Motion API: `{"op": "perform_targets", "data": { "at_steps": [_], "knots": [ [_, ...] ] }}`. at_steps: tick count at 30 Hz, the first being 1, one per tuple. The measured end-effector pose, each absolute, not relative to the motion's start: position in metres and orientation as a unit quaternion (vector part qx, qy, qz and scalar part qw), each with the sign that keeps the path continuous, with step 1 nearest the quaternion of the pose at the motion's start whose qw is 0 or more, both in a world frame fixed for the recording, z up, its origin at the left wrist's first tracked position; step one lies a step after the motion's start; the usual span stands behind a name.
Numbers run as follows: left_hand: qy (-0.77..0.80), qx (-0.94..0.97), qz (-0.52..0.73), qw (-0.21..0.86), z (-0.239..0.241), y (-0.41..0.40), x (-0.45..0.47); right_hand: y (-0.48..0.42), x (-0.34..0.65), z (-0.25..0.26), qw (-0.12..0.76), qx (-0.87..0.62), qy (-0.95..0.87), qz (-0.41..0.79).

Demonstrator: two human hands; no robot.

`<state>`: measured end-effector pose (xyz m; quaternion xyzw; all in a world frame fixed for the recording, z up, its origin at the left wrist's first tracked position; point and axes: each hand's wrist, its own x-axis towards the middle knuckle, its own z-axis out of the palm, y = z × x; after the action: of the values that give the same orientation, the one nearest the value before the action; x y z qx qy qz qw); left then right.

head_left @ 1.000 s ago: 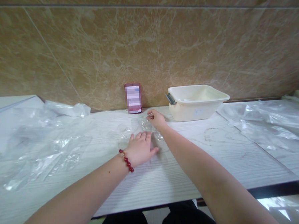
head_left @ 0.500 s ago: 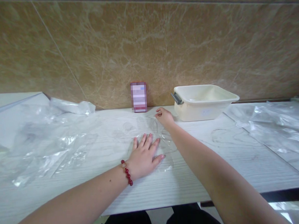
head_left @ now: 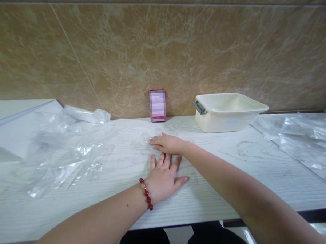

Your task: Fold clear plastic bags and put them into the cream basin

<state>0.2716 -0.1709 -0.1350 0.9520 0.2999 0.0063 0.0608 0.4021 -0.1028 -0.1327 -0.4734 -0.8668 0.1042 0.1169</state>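
My left hand (head_left: 163,181), with a red bead bracelet (head_left: 146,194) at its wrist, lies palm down with the fingers spread. Under it is a thin clear plastic bag or sheet (head_left: 138,144), hard to make out against the pale table (head_left: 216,203). Just beyond the left fingertips, my right hand (head_left: 168,143) rests over the same plastic, its fingers stretched to the left. The two hands meet or nearly meet there. Neither one grips anything, and much of the plastic is hidden beneath them.
A cream plastic tub (head_left: 225,120) with a grey handle clip stands at the back right. A phone-like device (head_left: 157,106), its screen blurred, leans on the marbled wall. Crumpled clear bags (head_left: 68,152) lie left by a white box (head_left: 5,141); more clear plastic (head_left: 308,136) is at right.
My right hand has come nearer and a little left, from a closed pinch at the plastic's far end to stretched fingers over it. My left hand stays spread on the plastic. The view shifted slightly.
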Motion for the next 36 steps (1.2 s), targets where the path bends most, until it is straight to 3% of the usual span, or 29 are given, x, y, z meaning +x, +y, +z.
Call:
{"op": "perform_targets", "data": {
  "at_steps": [15, 21, 28, 36],
  "knots": [
    [0.279, 0.956, 0.029, 0.084, -0.139, -0.168, 0.263, -0.067, 0.389, -0.137, 0.063, -0.555, -0.829, 0.026],
    [0.278, 0.957, 0.006, 0.078, -0.133, -0.169, 0.263, -0.069, 0.369, -0.122, 0.053, -0.396, -0.917, 0.007],
    [0.285, 0.956, -0.016, 0.066, -0.133, -0.169, 0.266, -0.059, 0.353, -0.13, 0.035, -0.497, -0.867, -0.013],
    [0.315, 0.946, 0.062, 0.034, -0.13, -0.162, 0.263, -0.095, 0.411, -0.099, 0.227, -0.564, -0.794, 0.022]
  ]
}}
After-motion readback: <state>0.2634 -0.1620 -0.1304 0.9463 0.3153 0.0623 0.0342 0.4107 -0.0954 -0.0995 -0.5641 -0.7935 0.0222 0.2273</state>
